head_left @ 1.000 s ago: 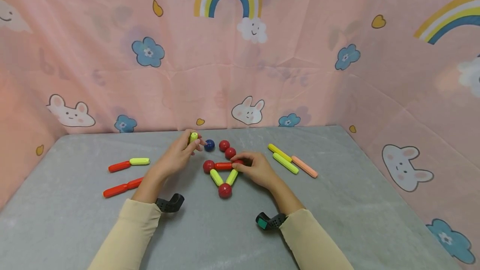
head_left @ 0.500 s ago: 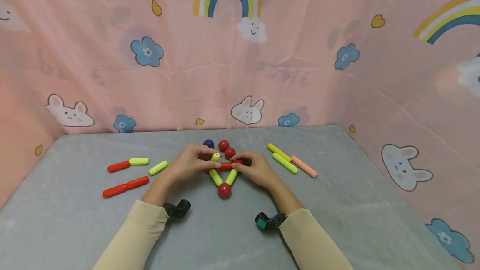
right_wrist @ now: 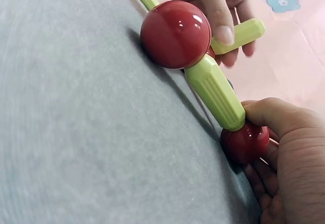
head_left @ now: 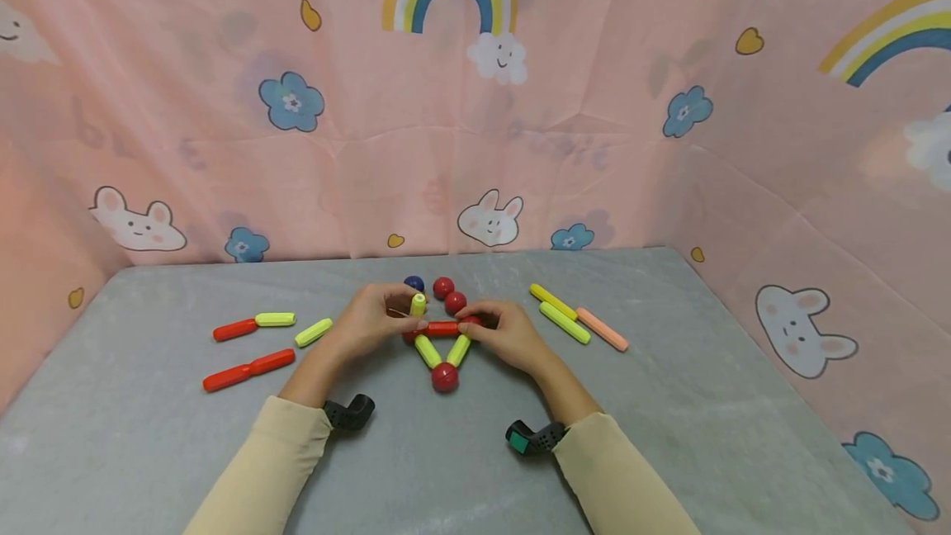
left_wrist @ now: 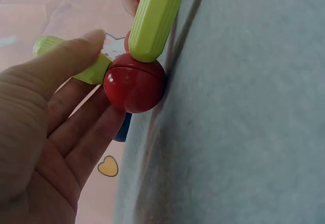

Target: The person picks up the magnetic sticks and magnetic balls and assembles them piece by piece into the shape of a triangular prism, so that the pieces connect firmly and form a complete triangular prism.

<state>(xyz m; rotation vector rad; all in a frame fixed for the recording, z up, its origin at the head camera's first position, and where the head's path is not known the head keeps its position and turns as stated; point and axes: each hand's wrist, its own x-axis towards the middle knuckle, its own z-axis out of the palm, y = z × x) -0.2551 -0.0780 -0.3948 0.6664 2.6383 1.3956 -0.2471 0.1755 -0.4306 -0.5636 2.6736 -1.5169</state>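
Note:
A triangle of magnetic sticks and balls lies on the table: a red stick [head_left: 443, 329] at the back, two yellow-green sticks [head_left: 427, 351] at the sides and a red front ball [head_left: 445, 377]. My left hand [head_left: 371, 320] pinches another yellow-green stick [head_left: 418, 305] between thumb and fingers. That stick stands upright, its lower end at the left corner's red ball [left_wrist: 134, 83]; the fingers reach under this ball in the left wrist view. My right hand [head_left: 508, 335] grips the right corner's red ball [right_wrist: 246, 142], the thumb at the side stick's end.
Behind the triangle are two loose red balls [head_left: 456, 303] and a partly covered blue ball [head_left: 413, 282]. Left lie red sticks [head_left: 249, 371] and yellow-green sticks [head_left: 314, 333]; right, yellow [head_left: 553, 301], yellow-green [head_left: 565, 324] and orange sticks [head_left: 603, 330]. A pink printed curtain [head_left: 371, 172] hangs behind.
My left hand has brought the yellow-green stick from beside the blue ball rightward and nearer to the triangle's left ball, where it now stands upright. My right hand stays at the right ball.

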